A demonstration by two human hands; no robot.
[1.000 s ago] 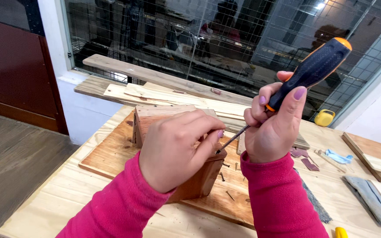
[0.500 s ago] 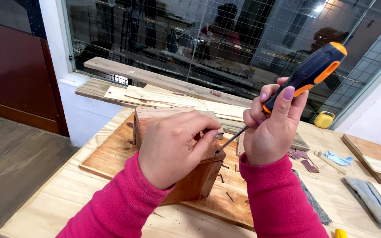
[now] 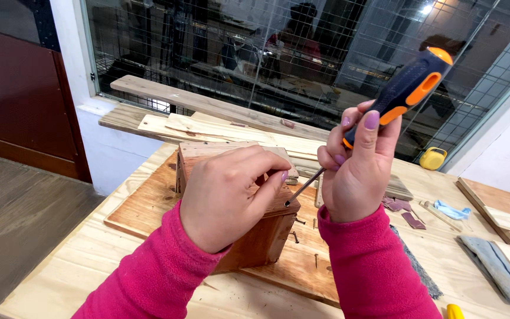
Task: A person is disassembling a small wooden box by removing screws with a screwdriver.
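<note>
My left hand (image 3: 225,201) presses fingers-together on the wooden box (image 3: 255,236) at the table's (image 3: 60,277) centre; my right hand (image 3: 358,177) clamps the screwdriver (image 3: 405,94). Screw-driving looks underway; steady turning needed.

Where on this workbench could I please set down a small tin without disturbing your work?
Bare bench shows at the near left, between the base board and the table edge. Another patch lies between the grey cloth and the dark strip. Around the wooden box, loose screws and both hands crowd things.
</note>
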